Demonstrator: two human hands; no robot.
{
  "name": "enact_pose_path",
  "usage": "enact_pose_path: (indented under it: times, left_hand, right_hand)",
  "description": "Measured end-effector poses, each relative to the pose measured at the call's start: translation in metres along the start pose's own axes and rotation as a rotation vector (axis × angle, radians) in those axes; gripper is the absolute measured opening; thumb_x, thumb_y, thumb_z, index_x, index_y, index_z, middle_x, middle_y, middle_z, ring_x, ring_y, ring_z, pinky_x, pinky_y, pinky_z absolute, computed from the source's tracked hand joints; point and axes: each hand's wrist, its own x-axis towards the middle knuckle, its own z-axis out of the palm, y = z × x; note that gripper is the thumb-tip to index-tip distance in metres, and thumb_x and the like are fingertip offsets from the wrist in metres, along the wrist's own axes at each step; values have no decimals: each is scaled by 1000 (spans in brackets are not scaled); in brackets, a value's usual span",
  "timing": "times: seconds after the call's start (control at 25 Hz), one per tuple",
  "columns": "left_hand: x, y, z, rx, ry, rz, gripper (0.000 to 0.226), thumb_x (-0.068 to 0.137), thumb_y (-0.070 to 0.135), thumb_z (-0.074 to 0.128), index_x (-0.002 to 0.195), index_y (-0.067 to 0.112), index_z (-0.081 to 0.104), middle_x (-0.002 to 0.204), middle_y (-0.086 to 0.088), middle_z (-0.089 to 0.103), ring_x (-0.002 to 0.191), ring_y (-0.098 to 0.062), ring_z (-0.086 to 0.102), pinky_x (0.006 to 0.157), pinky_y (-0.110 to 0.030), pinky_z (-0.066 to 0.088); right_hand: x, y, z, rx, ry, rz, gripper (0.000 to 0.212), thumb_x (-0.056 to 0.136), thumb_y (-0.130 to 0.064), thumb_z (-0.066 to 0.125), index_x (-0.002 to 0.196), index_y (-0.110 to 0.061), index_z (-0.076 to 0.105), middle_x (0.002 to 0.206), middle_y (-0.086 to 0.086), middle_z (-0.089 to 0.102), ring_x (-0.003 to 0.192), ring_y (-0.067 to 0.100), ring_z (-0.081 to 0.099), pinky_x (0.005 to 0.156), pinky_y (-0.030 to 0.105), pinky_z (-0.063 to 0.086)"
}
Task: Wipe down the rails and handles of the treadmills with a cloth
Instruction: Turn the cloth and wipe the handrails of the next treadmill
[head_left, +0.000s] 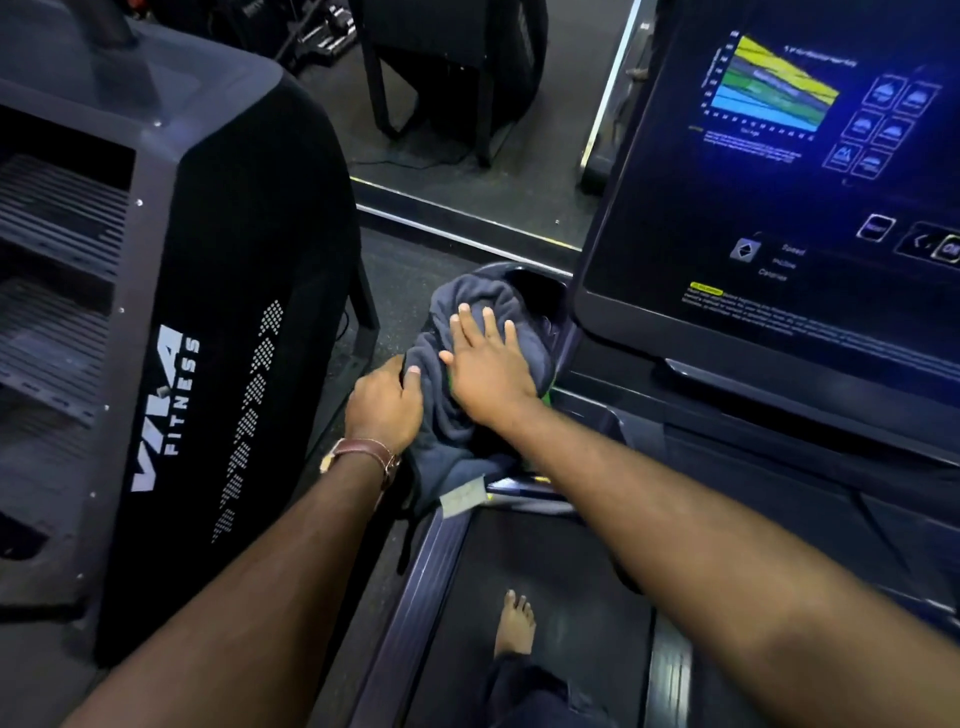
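Observation:
A dark grey cloth (470, 304) is bunched over the left handle of the treadmill, just left of the console, and hides most of the handle beneath it. My right hand (488, 366) lies flat on top of the cloth with straight, spread fingers, pressing down. At the cloth's left edge, my left hand (384, 408) grips it, thumb on top and fingers curled down over the side. A white tag (462, 499) hangs from the cloth's near end. The treadmill's left side rail (436, 577) runs toward me below the cloth.
The lit console screen (779, 182) rises close on the right. A large black Viva Fitness machine (171, 405) stands tight on the left, leaving a narrow floor gap. My bare foot (514, 623) stands on the treadmill belt (571, 582). A mirror (467, 130) faces me.

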Motion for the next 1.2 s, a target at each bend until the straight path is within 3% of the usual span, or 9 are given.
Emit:
enact_pose_path:
  times: [0.16, 0.32, 0.44, 0.52, 0.72, 0.84, 0.92, 1.04, 1.2]
  left_hand:
    - [-26, -10, -4, 76, -110, 109, 57, 95, 45, 40, 141, 11, 37, 144, -10, 44, 126, -32, 47, 98, -42, 42]
    - [-47, -20, -13, 93, -140, 164, 61, 96, 46, 35, 145, 10, 29, 151, -9, 34, 133, -30, 39, 104, -43, 39]
    - [-61, -26, -20, 49, -154, 153, 57, 98, 40, 36, 145, 7, 30, 152, -11, 33, 136, -29, 36, 108, -40, 36]
    - [-71, -30, -25, 32, -157, 157, 55, 99, 35, 37, 144, 5, 31, 152, -13, 33, 136, -29, 36, 108, -38, 34]
    - [-108, -54, -37, 34, -159, 132, 51, 97, 34, 41, 138, 4, 37, 142, -14, 44, 129, -31, 44, 100, -40, 42]
    - [-136, -74, -45, 101, -183, 100, 62, 97, 42, 37, 145, 5, 26, 149, -14, 37, 133, -29, 40, 104, -40, 40]
    - [-152, -86, -49, 119, -168, 67, 63, 96, 47, 35, 144, 6, 28, 142, -15, 45, 125, -32, 48, 98, -42, 45]
    - [-167, -96, -56, 101, -142, 67, 59, 95, 51, 37, 136, 8, 38, 128, -15, 57, 113, -34, 55, 88, -42, 49]
    - [-193, -112, -69, 77, -98, 75, 45, 93, 51, 42, 111, 11, 52, 107, -14, 66, 98, -35, 61, 75, -39, 47]
  right_hand:
    - [-55, 50, 5, -90, 71, 52, 56, 100, -12, 24, 151, 6, 9, 158, 27, 13, 148, 39, 8, 120, 46, 1]
    - [-47, 21, 5, -12, 41, 275, 67, 105, -40, 23, 148, 11, 16, 156, 33, 12, 147, 40, 7, 120, 45, -1]
    - [-33, 0, 0, 181, 112, 295, 53, 105, -33, 26, 144, 1, 37, 153, 21, 34, 146, 32, 21, 120, 44, 6]
    - [-25, -17, 1, 249, 167, 163, 47, 105, -29, 28, 144, -6, 41, 154, 12, 37, 146, 26, 22, 120, 42, 7]
    - [-39, -44, 9, 315, 12, -560, 41, 99, -40, 44, 126, -15, 62, 138, 6, 58, 141, 24, 35, 117, 50, 18]
    - [-15, -13, -2, 117, 71, -305, 56, 96, -59, 40, 143, -29, 46, 155, -9, 36, 148, 19, 20, 118, 58, 3]
    - [-9, -30, -4, 63, 33, -143, 52, 94, -62, 36, 133, -34, 53, 151, -13, 40, 148, 18, 18, 115, 59, -5]
    - [-25, -79, 5, -63, -3, -388, 45, 91, -58, 37, 102, -31, 70, 116, -3, 68, 126, 19, 50, 115, 50, 15]
    - [-79, -121, 3, -205, 28, -541, 51, 90, -63, 35, 100, -31, 73, 96, 6, 72, 96, 28, 65, 80, 33, 47]
